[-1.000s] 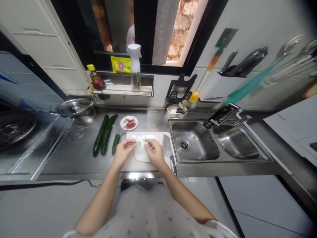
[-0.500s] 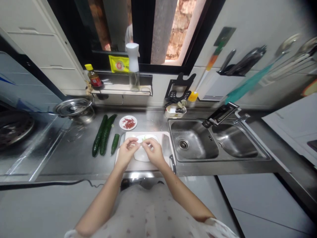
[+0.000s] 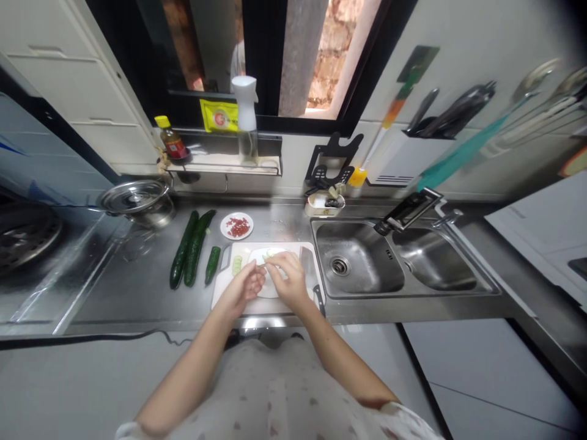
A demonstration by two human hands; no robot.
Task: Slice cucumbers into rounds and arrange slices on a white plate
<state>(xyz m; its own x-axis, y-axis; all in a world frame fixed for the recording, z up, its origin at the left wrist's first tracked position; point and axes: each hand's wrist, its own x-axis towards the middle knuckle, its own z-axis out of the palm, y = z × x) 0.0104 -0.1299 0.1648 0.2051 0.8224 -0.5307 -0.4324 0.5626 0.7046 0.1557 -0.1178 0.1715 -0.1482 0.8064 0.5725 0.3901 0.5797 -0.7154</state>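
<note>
L hand point(image 3: 245, 288) was loosely open; R hand point(image 3: 291, 280) was bunched nr far edge of plate point(image 3: 270, 289), couldn't tell if gripping. Cuke slices point(image 3: 237, 265) lay nr L edge of board point(image 3: 266, 307), at counter's point(image 3: 137, 299) front edge.

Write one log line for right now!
left hand: partly over round-cornered white plate; right hand: same; pale green cucumber slices: on white rectangular cutting board

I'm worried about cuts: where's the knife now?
In the head view, the knife lies on the right side of the board, between the right hand and the sink.
</note>
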